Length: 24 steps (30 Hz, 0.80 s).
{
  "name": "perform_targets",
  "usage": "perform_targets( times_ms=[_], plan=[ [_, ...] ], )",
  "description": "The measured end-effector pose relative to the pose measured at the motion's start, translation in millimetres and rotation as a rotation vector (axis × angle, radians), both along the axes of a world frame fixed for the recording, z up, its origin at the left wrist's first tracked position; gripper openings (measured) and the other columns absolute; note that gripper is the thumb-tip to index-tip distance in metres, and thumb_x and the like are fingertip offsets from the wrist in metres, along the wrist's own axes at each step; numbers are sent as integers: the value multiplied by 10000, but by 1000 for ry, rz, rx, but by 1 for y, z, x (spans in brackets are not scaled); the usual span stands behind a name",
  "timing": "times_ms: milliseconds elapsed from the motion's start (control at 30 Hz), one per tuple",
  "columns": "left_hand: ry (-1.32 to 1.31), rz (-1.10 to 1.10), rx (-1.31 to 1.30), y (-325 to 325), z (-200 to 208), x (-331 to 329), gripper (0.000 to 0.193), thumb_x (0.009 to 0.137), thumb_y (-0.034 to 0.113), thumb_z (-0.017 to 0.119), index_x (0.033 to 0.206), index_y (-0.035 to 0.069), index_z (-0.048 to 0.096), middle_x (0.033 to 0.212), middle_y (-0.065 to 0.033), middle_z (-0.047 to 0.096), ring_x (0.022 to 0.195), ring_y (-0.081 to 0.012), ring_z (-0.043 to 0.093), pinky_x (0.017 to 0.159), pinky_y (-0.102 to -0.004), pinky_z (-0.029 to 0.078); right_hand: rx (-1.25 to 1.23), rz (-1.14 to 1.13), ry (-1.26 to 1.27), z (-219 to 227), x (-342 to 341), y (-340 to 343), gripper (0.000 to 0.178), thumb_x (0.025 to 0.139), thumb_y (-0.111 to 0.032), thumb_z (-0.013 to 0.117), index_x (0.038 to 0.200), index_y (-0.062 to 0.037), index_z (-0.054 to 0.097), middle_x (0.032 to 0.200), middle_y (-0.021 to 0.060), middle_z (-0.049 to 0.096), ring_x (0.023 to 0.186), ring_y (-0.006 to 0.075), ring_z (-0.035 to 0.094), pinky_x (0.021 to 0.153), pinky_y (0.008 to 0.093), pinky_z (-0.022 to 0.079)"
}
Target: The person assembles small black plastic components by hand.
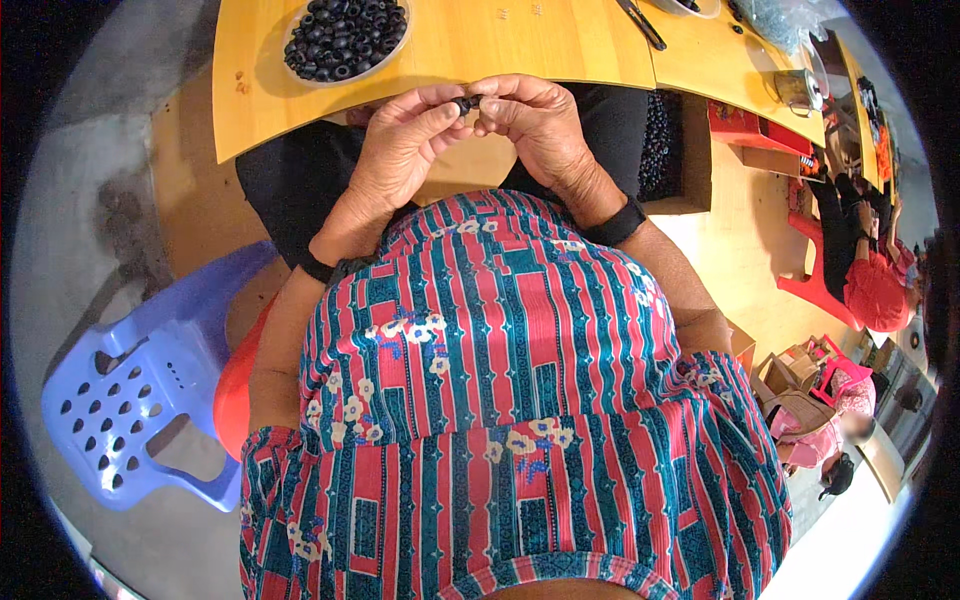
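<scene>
Just off the table's near edge, my two hands meet fingertip to fingertip. Between them is a small black part (466, 104), like the ones in the bowl; its shape is mostly covered by my fingers. My left hand (400, 140) pinches it with thumb and forefinger. From the other side my right hand (540, 120) grips it too, thumb and fingers pressed together. To the left on the table stands a pale round bowl (405, 45), heaped with small black ring-like parts (340, 40).
The yellow table (500, 50) curves across the front. A dark slim tool (642, 24) and a metal mug (798, 90) lie to the right. Below the tabletop is an open box of dark beads (658, 150). A blue plastic stool (140, 400) stands left. Other people sit far right.
</scene>
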<state>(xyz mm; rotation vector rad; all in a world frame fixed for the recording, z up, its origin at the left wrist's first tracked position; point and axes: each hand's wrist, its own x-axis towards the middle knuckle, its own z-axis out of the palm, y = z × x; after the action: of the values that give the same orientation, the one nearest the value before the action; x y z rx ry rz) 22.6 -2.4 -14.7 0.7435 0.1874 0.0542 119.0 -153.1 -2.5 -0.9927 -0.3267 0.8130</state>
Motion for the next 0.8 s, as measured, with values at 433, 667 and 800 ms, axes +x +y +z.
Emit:
perform_targets(
  times_ms=[433, 667, 800],
  plan=[
    [40, 30, 7, -4, -5, -1, 201, 857, 42, 578, 1049, -18, 581, 932, -65, 607, 827, -141, 590, 793, -290, 510, -211, -32, -339, 11, -3, -2, 143, 805, 22, 608, 942, 38, 647, 835, 69, 666, 724, 121, 628, 667, 247, 534],
    [42, 31, 11, -5, -2, -3, 185, 859, 35, 575, 1037, -14, 584, 952, -67, 608, 865, -144, 593, 807, -300, 514, -276, -93, -630, 10, -5, -2, 107, 788, 36, 617, 880, 15, 666, 802, 64, 660, 714, 118, 624, 657, 236, 525],
    [85, 85, 117, -6, -2, -5, 164, 852, 16, 578, 1014, -6, 590, 942, -69, 611, 872, -148, 599, 805, -299, 520, -339, -174, -954, 9, -6, 1, 129, 768, 42, 629, 879, 0, 679, 806, 65, 647, 700, 119, 617, 647, 233, 514]
  ],
)
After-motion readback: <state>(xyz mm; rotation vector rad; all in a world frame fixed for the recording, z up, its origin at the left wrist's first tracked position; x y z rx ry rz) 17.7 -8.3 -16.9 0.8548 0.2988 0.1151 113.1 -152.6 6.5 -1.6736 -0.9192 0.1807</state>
